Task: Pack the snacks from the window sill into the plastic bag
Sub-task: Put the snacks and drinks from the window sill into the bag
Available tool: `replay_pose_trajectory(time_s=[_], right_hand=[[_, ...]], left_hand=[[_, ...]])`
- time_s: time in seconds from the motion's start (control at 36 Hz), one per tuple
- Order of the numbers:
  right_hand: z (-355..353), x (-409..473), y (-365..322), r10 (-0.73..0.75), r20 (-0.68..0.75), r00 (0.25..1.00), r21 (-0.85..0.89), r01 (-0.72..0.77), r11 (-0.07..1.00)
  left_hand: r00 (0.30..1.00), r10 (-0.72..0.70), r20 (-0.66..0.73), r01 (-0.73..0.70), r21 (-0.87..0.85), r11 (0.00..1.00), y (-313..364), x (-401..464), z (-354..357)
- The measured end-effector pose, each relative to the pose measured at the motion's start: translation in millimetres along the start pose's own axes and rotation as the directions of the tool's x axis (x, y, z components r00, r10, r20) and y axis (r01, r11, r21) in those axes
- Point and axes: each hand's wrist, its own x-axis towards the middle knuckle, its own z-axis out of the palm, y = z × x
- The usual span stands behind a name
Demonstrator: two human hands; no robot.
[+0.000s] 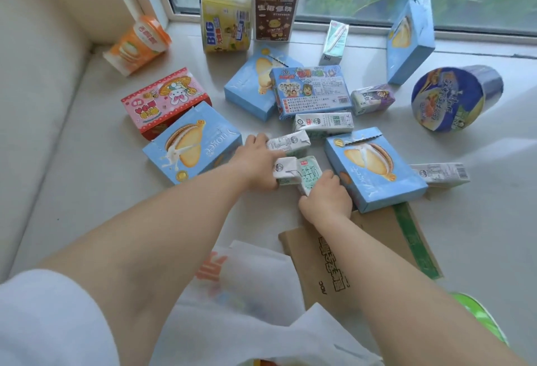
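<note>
**Both hands grab milk cartons on the sill**

Closest to us, the thin white plastic bag [250,287] lies crumpled low down between the person's two arms, just beside a flat brown cardboard sheet [363,252]. It sits near, so I think the snacks have only a short trip to make.

Out on the pale window sill [87,191], the left hand [255,162] curls round a small white milk carton [286,173] and its fingers also touch a second white carton [289,143] just above. The right hand [325,197] wraps its fingers round a green-and-white milk carton [311,175]. The two gripped cartons touch each other, so it looks like they are being scooped up together.

The white carton lies on its side, long way running left to right. The green one is tipped, its long way pointing up and away from the person.

Blue biscuit boxes [191,144], a pink box [162,98] and a blue noodle cup [447,98] wait all around.
</note>
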Motion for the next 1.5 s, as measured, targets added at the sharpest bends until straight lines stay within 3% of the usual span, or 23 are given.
replay_pose_trajectory(time_s=[0.19,0.39,0.64,0.75,0.83,1.0,1.22,1.36,1.5], right_hand=[[-15.5,-13.4,9.5,0.032,0.015,0.999,0.066,-0.033,0.997],[-33.8,-11.2,20.9,-0.22,-0.125,0.967,0.116,0.235,0.965],[-63.6,23.3,2.5,-0.362,-0.23,0.903,-0.057,0.359,0.932],[-68.7,50.2,-13.7,-0.441,-0.113,0.89,-0.401,0.365,0.84],[-67.8,70.8,-22.4,-0.452,0.013,0.892,-0.516,0.393,0.761],[-65.0,96.2,-26.8,-0.491,0.153,0.858,-0.554,0.486,0.676],[-44.4,88.6,-17.4,-0.572,0.052,0.819,-0.63,0.471,0.618],[-34.0,74.3,-8.8,-0.515,0.045,0.856,-0.527,0.458,0.716],[-32.8,57.7,-19.3,-0.387,-0.02,0.922,-0.467,0.333,0.819]], left_hand=[[0.978,-0.203,-0.053,0.194,-0.146,0.97,-6.1,-15.7,11.1],[0.902,-0.428,-0.045,0.41,-0.212,0.887,-11.9,-15.1,5.8],[0.87,-0.492,-0.021,0.458,-0.332,0.824,-22.0,-3.6,-3.4],[0.88,-0.474,-0.033,0.453,-0.245,0.857,-25.6,4.7,-3.4],[0.9,-0.428,-0.086,0.416,-0.128,0.9,-28.8,7.0,8.5],[0.906,-0.401,-0.135,0.392,-0.088,0.916,-33.6,9.8,15.6],[0.922,-0.382,-0.067,0.377,-0.078,0.923,-35.0,10.7,12.0],[0.926,-0.375,-0.054,0.369,-0.089,0.925,-33.7,3.7,13.8],[0.895,-0.445,-0.028,0.435,-0.166,0.885,-25.1,-11.9,19.5]])
